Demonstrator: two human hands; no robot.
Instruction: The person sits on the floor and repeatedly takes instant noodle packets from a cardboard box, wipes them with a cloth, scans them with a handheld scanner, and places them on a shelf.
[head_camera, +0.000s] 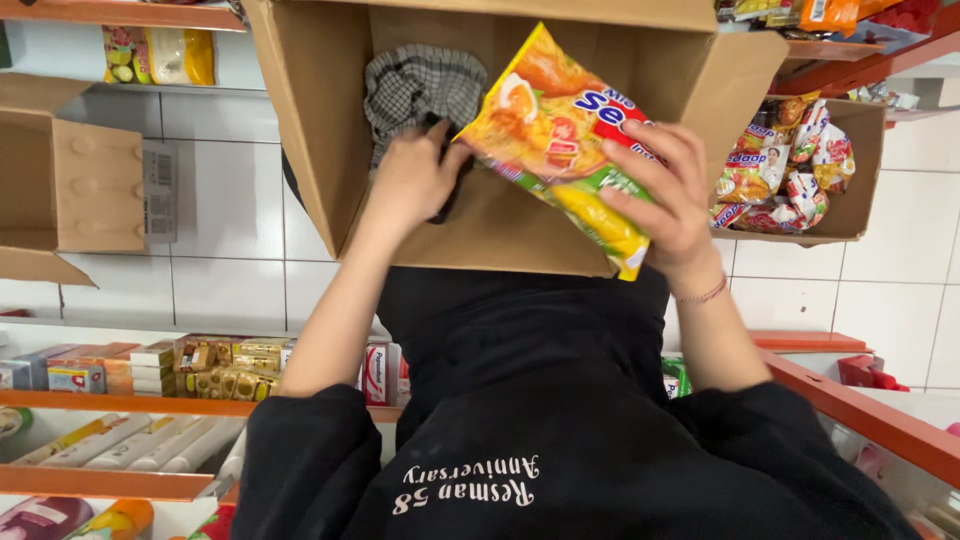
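White tiled floor, orange shelves

Three cardboard boxes — one held yellow packet.

White tiled floor; orange shelves stocked with small boxes; open cardboard box at left

Held up in the right hand, over an open cardboard box: flat yellow packet with orange and green patches, tilted. Further right, second open carton packed with red, white and yellow pouches. At left, brown carton bearing white barcode label. Above it, yellow and green packs. Lower left shelf: row of small gold and brown boxes, with white tubes below
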